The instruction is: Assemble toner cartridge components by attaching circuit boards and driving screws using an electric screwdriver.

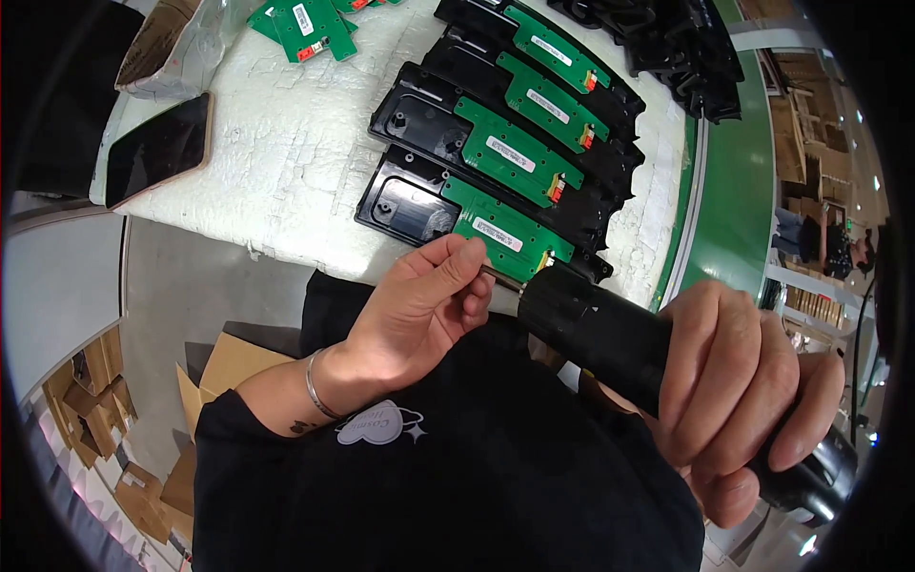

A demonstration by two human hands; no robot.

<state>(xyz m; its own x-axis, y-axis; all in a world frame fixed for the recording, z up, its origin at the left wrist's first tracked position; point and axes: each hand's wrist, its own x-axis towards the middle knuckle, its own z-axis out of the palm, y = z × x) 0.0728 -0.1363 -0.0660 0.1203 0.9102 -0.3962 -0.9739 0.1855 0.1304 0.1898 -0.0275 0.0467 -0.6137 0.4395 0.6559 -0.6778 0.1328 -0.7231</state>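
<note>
My right hand [739,381] is wrapped round a black electric screwdriver [605,334], which lies slantwise with its thin bit [505,277] toward my left hand. Thumb and fingers of my left hand [415,310] are pinched together at the bit's tip; whatever sits between them is too small to make out. Just beyond the hands lies the nearest black plastic housing [405,210] with a green circuit board [477,202] on it. Several more such housings with boards are lined up behind it, each board bearing a white label and a red-and-white connector.
A white foam sheet [276,143] covers the green table [729,191]. On it are a phone [160,153], loose green boards [286,33] and an open carton [167,48] at far left. Black plastic parts [667,48] are heaped at far right. Cardboard boxes [243,362] stand on the floor.
</note>
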